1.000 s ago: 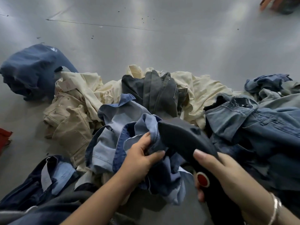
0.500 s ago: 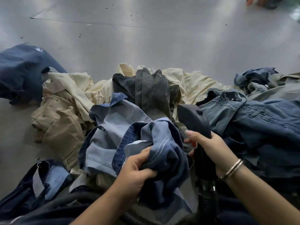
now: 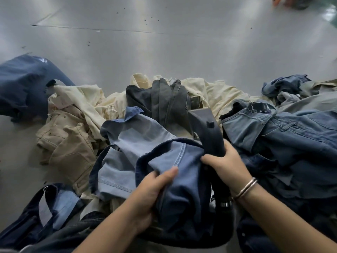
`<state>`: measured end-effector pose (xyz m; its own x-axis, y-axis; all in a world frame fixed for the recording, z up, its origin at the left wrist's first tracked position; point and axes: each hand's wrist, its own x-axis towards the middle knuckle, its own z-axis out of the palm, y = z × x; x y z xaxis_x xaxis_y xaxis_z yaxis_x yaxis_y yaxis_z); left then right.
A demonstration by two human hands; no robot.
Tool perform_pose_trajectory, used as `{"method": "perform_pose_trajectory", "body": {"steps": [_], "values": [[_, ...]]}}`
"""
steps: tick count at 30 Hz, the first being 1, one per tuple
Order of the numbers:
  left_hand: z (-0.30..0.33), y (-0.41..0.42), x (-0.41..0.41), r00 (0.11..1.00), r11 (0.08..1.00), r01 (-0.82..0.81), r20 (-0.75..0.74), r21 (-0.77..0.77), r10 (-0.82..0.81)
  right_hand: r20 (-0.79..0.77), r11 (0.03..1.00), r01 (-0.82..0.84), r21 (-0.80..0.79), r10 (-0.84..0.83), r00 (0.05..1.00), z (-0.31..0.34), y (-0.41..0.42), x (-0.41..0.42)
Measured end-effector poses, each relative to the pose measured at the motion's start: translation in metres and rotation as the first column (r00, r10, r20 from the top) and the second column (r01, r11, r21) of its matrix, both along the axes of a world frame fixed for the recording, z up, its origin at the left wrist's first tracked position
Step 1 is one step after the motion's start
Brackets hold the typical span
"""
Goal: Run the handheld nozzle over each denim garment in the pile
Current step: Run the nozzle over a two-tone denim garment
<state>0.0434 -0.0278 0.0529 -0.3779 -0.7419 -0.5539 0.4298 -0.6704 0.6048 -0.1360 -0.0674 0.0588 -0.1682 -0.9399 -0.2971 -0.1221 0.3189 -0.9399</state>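
Note:
A heap of denim garments lies on the grey floor in front of me. My left hand (image 3: 151,195) grips a bunched fold of a light and dark blue denim garment (image 3: 145,143) at the heap's near middle. My right hand (image 3: 225,167) grips the dark grey handheld nozzle (image 3: 206,128), whose flat head points away from me, just right of that garment and in front of a charcoal denim piece (image 3: 164,101). Below my right hand the nozzle meets a ribbed black hose with a metal collar (image 3: 225,204).
Blue jeans (image 3: 284,132) fill the right side. Beige trousers (image 3: 71,143) and cream cloth (image 3: 218,94) lie left and behind. A navy garment (image 3: 23,84) sits far left, dark denim (image 3: 45,207) at lower left. Bare grey floor (image 3: 164,42) stretches beyond.
My right hand swung the nozzle from low and near me up and forward, to the right of the blue garment. My left hand kept its grip and drew the fabric closer.

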Motion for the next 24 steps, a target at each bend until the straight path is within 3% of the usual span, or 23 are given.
{"method": "perform_pose_trajectory", "body": {"steps": [2,6,11,14,21,24], "values": [[-0.007,-0.004,-0.004,0.988,0.993,-0.113,0.106,-0.029,0.115,0.037,0.999,-0.02,-0.047,0.021,0.999,0.015,-0.001,-0.004],[-0.019,-0.01,-0.005,0.97,0.979,-0.203,0.132,-0.024,0.204,0.114,0.988,-0.147,-0.048,0.151,0.982,0.049,0.006,-0.019],[-0.028,-0.011,-0.008,0.953,0.967,-0.243,0.166,-0.072,0.252,0.181,0.865,-0.444,0.233,0.41,0.894,0.058,0.036,-0.01],[-0.032,-0.011,-0.01,0.959,0.967,-0.213,0.162,-0.136,0.234,0.179,0.782,-0.51,0.358,0.479,0.859,0.047,0.049,-0.008],[-0.032,-0.008,-0.005,0.977,0.962,-0.125,0.139,-0.242,0.162,0.246,0.829,-0.443,0.341,0.376,0.893,0.033,0.049,-0.012],[-0.033,-0.001,-0.006,0.961,0.967,-0.083,0.238,-0.24,0.142,0.296,0.873,-0.381,0.306,0.293,0.909,0.034,0.037,-0.012]]}}
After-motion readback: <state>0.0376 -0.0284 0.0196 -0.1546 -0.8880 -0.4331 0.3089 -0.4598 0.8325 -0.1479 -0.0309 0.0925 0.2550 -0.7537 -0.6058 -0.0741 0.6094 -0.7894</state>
